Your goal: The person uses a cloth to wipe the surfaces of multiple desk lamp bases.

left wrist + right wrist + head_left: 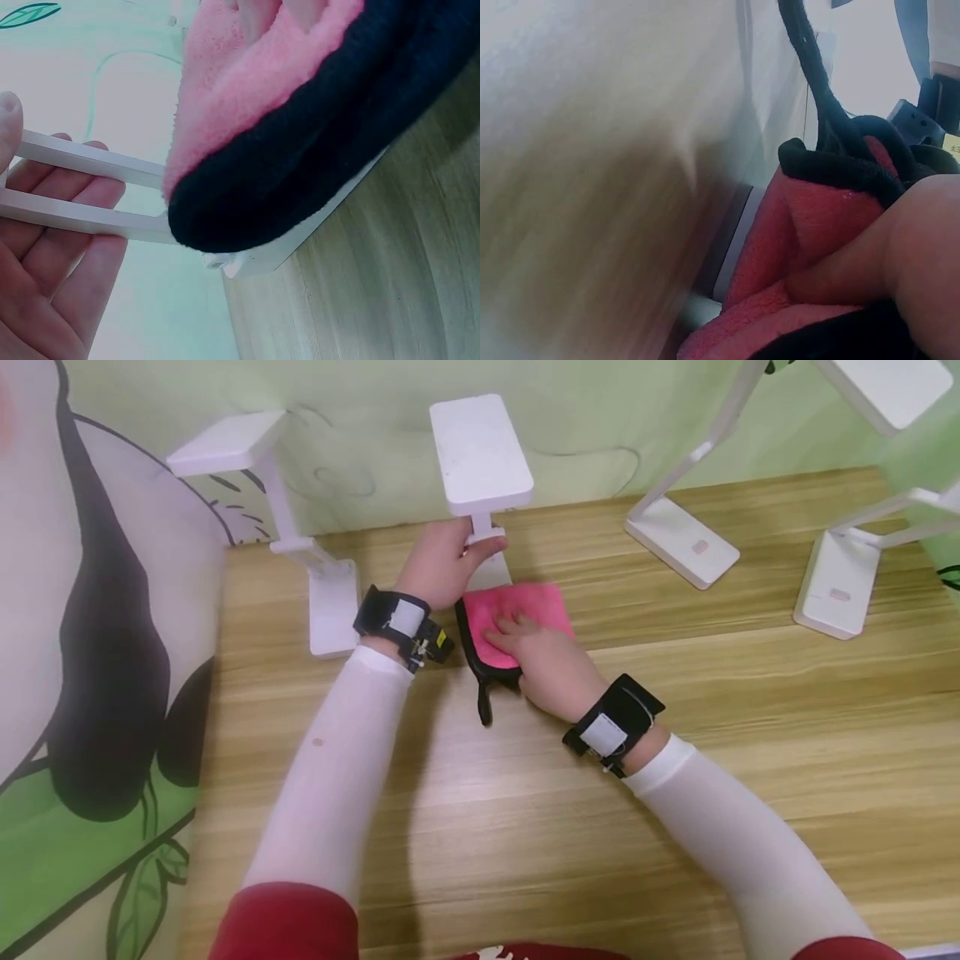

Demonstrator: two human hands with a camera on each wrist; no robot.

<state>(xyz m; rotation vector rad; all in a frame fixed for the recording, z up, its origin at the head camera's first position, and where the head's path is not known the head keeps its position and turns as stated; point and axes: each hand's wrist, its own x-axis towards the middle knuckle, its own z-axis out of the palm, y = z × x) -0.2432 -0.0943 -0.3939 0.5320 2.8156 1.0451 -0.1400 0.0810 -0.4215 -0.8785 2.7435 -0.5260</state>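
On a wooden table [487, 827], a pink cloth [553, 603] is pressed over the base [491, 575] of a white lamp [482, 452] by a loosely spread right hand [557, 667]; the stem [482, 523] is clasped by the left hand [435, 567]. Wiping appears under way, unfinished; whether three other lamps [682, 543] have been wiped cannot be told.

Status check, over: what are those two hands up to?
Left hand gripping white, slim-stemmed desk lamp. Right hand pressing fuzzy, black-edged pink cloth over its flat base. Nothing visibly blocking either hand.
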